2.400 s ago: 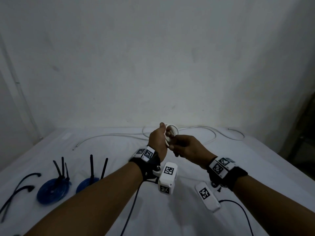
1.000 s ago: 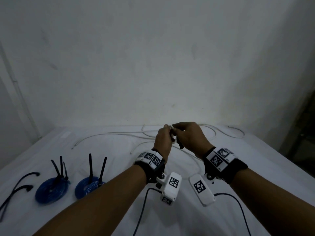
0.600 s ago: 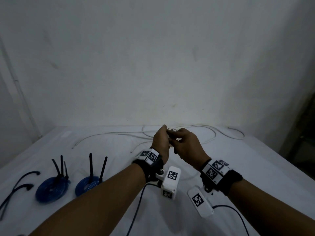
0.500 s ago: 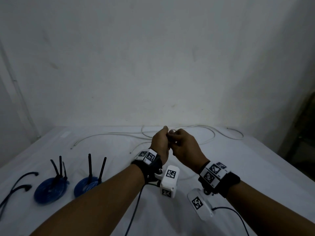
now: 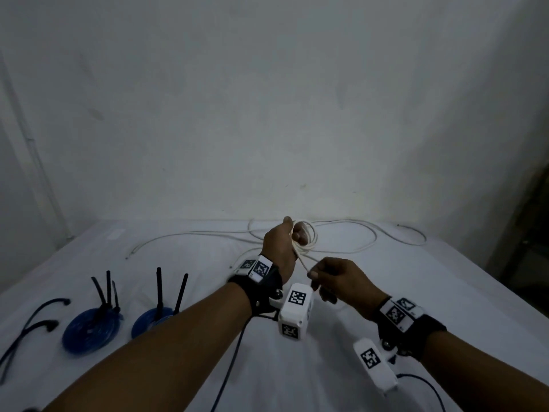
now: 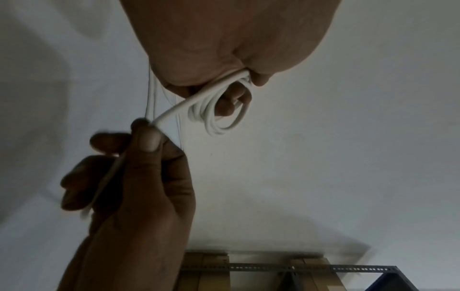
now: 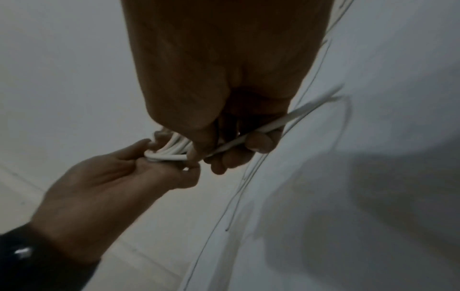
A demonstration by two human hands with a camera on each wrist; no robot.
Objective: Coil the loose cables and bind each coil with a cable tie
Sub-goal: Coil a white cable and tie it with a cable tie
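Observation:
My left hand [image 5: 280,245] holds a small coil of white cable [image 5: 309,237] up above the white-covered table, its fingers through the loops [image 6: 219,116]. A straight run of the same cable [image 5: 303,263] leads down from the coil to my right hand [image 5: 332,279], which pinches it between thumb and fingers [image 6: 147,133], nearer to me and lower than the left hand. In the right wrist view the cable [image 7: 248,140] passes across the right fingers and on toward the table. The rest of the white cable [image 5: 341,230] lies loose in wide bends at the table's far side.
Two blue coils [image 5: 90,331] [image 5: 154,319] with upright black ties lie at the left front. Loose black ties [image 5: 32,322] lie at the far left edge. A dark shelf unit [image 5: 531,233] stands to the right of the table. Thin dark camera leads [image 5: 228,373] cross the near cloth.
My right hand has drawn away from the left, down and toward me, pulling a straight length of cable out. The left hand has stayed up with the coil, which now shows plainly.

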